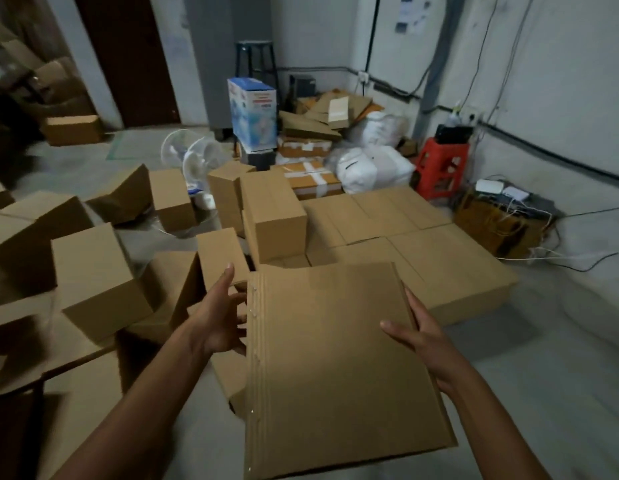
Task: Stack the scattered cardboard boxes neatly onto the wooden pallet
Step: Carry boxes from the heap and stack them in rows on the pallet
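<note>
The box (335, 358) hangs above the floor between the left hand (220, 317), fingers spread against its side, and the right hand (420, 336), thumb on top clamping the opposite edge, probably to carry it level to the stacked layer (422, 244) ahead, which presumably hides the pallet.

Noted from my station: a blue printed box (254, 112) stands upright at the back, with a black stool (256, 60) behind it by the wall and a tall grey cabinet (211, 64) to its left. A white fan (197, 157) sits low on the floor. White sacks (370, 164) are heaped beside a red plastic stool (441, 164). There is a dark door (128, 57) far left and papers (410, 12) high on the wall.
</note>
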{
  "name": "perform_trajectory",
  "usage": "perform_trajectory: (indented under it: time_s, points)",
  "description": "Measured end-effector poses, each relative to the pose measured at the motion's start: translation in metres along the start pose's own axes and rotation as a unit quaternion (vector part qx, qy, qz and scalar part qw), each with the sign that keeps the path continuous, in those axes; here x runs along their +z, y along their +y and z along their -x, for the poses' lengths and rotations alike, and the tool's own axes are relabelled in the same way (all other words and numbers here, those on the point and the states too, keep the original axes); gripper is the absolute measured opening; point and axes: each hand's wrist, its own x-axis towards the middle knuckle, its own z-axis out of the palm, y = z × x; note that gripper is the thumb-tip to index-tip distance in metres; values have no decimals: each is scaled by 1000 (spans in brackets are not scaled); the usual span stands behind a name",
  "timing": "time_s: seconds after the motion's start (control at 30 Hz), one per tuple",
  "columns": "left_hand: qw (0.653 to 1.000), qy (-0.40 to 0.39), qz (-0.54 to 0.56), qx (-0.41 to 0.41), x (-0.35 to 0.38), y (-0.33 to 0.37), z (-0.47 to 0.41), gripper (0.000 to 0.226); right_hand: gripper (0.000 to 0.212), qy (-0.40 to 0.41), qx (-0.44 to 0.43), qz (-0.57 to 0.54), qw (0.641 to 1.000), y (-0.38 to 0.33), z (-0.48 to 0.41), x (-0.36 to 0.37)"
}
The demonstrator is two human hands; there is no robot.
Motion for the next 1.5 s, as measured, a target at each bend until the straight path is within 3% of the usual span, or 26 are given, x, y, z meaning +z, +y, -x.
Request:
perform_trajectory:
  time_s: [0.07, 0.2, 0.3, 0.43, 0.5, 0.63, 0.73, 0.83, 0.97, 1.03, 1.1, 1.17, 1.23, 1.33, 1.43, 1.5]
  points:
    - [999, -11, 25, -20, 27, 8, -27, 94, 101, -10, -6, 4, 1000, 2, -19, -24]
    - [1000, 21, 21, -7, 104, 19, -67, 50, 110, -26, -30, 28, 999, 3, -71, -69]
    - [999, 36, 35, -20, 156, 27, -97, 30, 103, 23, -13, 12, 1000, -2, -118, -108]
    - [997, 44, 52, 24, 217, 34, -138, 19, 94, 93, -19, 20, 995, -8, -181, -162]
    - [996, 49, 61, 31, 241, 37, -153, 19, 97, 120, 10, -27, 992, -9, -211, -185]
    - [995, 38, 75, 56, 272, 49, -183, 37, 84, 170, 56, -120, 976, -4, -267, -213]
    - [994, 39, 62, 86, 296, 74, -210, 26, 99, 170, 58, -125, 976, -22, -311, -218]
    - [991, 29, 44, 127, 311, 102, -246, 23, 63, 166, 37, -105, 980, -32, -362, -220]
    - [988, 20, 47, 143, 316, 142, -306, 28, 51, 172, 45, -52, 983, -28, -449, -227]
    - [987, 2, 43, 158, 315, 160, -339, 30, 64, 135, 116, -53, 983, -28, -493, -229]
    - [984, -6, 37, 176, 313, 178, -373, 30, 79, 64, 254, -31, 965, -39, -531, -233]
    - [984, 5, 24, 177, 313, 195, -406, 31, 79, 19, 338, 1, 941, -50, -566, -237]
    - [984, 14, 10, 175, 311, 211, -440, 36, 78, 14, 329, -15, 944, -55, -602, -238]
    - [984, 34, -10, 175, 298, 229, -498, 63, 92, 42, 306, -20, 951, -47, -662, -228]
    - [984, 27, -21, 175, 284, 239, -562, 47, 95, 53, 299, -26, 952, -25, -727, -217]
    - [981, 36, -43, 184, 276, 242, -604, 48, 94, 62, 278, -21, 958, -7, -768, -211]
